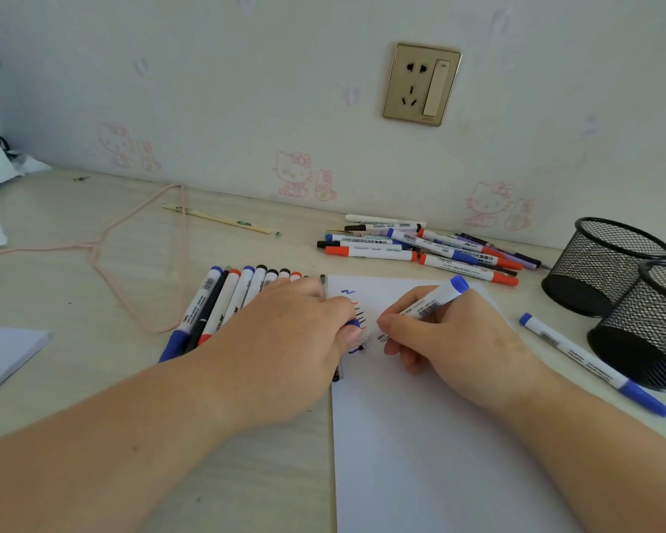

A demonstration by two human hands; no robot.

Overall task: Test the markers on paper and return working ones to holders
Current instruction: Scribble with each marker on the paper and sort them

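Right hand [450,340] is wrapped round a blue marker [435,300], writing grip, blue end sticking up and back, tip down on the paper [420,436] but hidden behind the fingers. Left hand [293,340] lies palm down on the paper's left edge, fingertips pinching a blue cap [353,325]. Between the two hands there's a little column of short test strokes [360,311] in red, black and blue, plus a blue squiggle [347,292] further up the sheet.

Partly under the left hand is a neat row of markers [224,302] lying side by side on the bench [93,286]. A loose pile of markers [427,246] sits further back by the wall. On the right, one more blue marker [593,363] lies alone, just beside two black mesh holders [608,263] tipped on their sides, openings toward the camera.

Off to the left: a pink cord [131,244], a pencil [220,219] and a white pad [4,355] at the edge. Gold wall socket [421,84] above it all.
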